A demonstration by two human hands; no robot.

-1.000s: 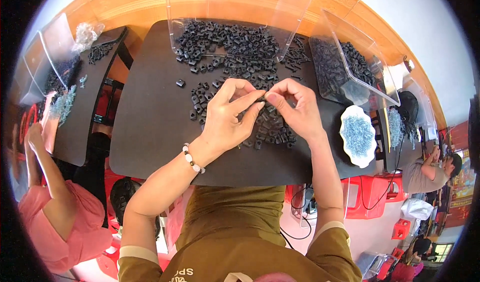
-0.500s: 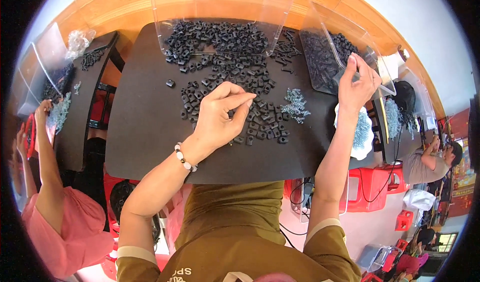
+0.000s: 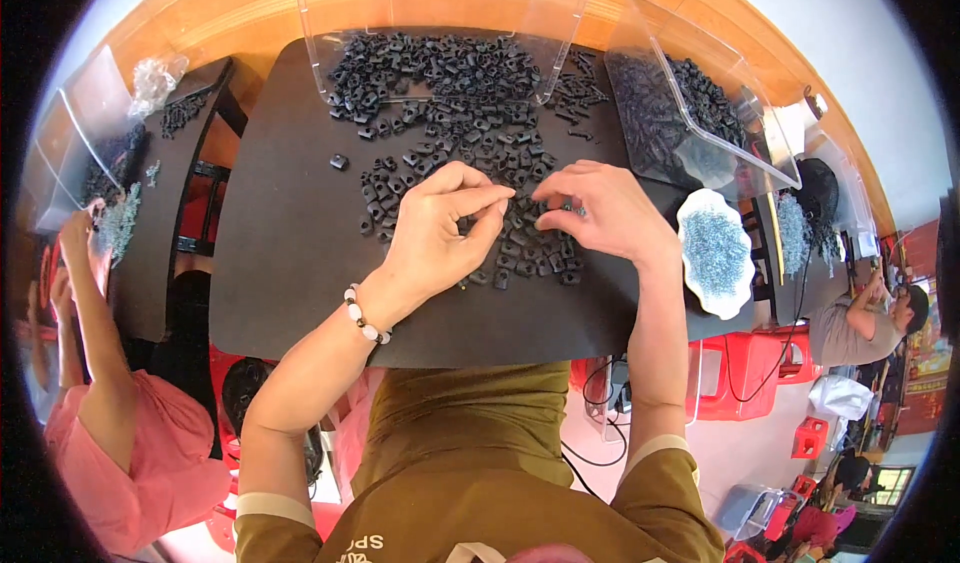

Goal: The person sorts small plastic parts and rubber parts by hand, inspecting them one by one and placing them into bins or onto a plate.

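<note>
My left hand (image 3: 448, 225), with a beaded bracelet on its wrist, is closed in a pinch above the heap of small black plastic parts (image 3: 520, 148). What its fingertips hold is too small to make out. Close beside those fingertips is my right hand (image 3: 608, 211), thumb and forefinger curved and apart, with nothing visible held between them. It covers most of a small pile of metal springs (image 3: 568, 206). At the table's right edge a white scalloped dish (image 3: 741, 291) holds many small pale-blue springs (image 3: 715, 248).
A clear bin (image 3: 575, 23) lies at the far side with black parts spilling out. Black pin-like pieces (image 3: 578, 91) lie beside it. Another clear bin (image 3: 690, 133) of black pieces stands tilted at far right. A person in pink (image 3: 140, 453) works at a left table.
My right hand has come down and left from the right-hand bin to beside my left hand, its fingers parting. My left hand has stayed nearly still.
</note>
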